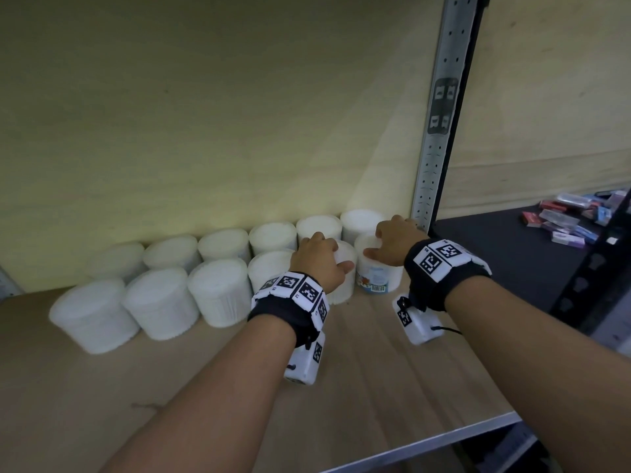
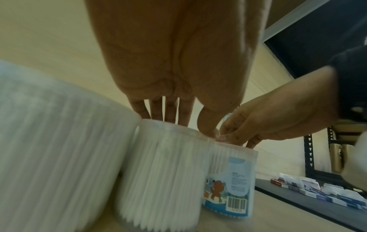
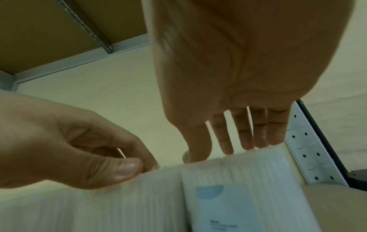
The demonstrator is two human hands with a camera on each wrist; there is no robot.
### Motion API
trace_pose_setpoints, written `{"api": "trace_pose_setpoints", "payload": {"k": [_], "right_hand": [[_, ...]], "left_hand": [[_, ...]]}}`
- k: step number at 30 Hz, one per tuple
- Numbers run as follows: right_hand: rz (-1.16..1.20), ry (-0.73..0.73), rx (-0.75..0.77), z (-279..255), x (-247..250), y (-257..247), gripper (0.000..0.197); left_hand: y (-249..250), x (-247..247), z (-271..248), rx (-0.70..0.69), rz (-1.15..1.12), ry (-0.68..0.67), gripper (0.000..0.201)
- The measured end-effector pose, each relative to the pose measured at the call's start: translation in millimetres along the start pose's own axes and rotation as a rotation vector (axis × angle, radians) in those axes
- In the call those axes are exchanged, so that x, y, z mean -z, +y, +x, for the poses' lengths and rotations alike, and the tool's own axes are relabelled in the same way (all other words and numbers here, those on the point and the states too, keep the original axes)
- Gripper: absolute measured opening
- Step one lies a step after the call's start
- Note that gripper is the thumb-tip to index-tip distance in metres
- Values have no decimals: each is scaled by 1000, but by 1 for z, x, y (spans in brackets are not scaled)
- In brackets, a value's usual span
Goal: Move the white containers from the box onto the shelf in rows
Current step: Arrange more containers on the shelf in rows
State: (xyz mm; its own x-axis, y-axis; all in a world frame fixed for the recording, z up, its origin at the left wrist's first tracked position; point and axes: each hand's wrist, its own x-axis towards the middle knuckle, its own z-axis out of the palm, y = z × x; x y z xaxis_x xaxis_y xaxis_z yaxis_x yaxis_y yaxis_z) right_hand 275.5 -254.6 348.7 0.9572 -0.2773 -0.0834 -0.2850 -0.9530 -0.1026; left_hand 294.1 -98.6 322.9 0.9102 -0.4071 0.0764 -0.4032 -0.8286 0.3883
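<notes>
Two rows of white ribbed containers stand on the wooden shelf [image 1: 375, 387]: a back row [image 1: 273, 237] against the wall and a front row [image 1: 157, 302]. My left hand [image 1: 327, 254] grips the lid of a plain white container [image 1: 343, 285] from above, in the front row; in the left wrist view the hand [image 2: 188, 125] has its thumb on the near rim of that container [image 2: 164, 172]. My right hand [image 1: 382, 244] [image 3: 218, 150] grips the top of the labelled container [image 1: 379, 274] [image 2: 232, 172] [image 3: 238, 188] right beside it. Both containers rest upright on the shelf, touching each other.
A perforated metal post [image 1: 433, 148] rises just right of my right hand. Beyond it a dark shelf holds several small packaged boxes [image 1: 563, 220]. The shelf's front edge [image 1: 426, 445] runs below my forearms. Bare board lies in front of the rows.
</notes>
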Motion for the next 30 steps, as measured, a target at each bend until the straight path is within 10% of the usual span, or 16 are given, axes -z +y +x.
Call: {"api": "trace_pose_setpoints", "payload": {"k": [30], "right_hand": [[14, -35, -61, 3, 1, -5, 65]], "left_hand": [[-3, -2, 0, -1, -57, 10, 50]]}}
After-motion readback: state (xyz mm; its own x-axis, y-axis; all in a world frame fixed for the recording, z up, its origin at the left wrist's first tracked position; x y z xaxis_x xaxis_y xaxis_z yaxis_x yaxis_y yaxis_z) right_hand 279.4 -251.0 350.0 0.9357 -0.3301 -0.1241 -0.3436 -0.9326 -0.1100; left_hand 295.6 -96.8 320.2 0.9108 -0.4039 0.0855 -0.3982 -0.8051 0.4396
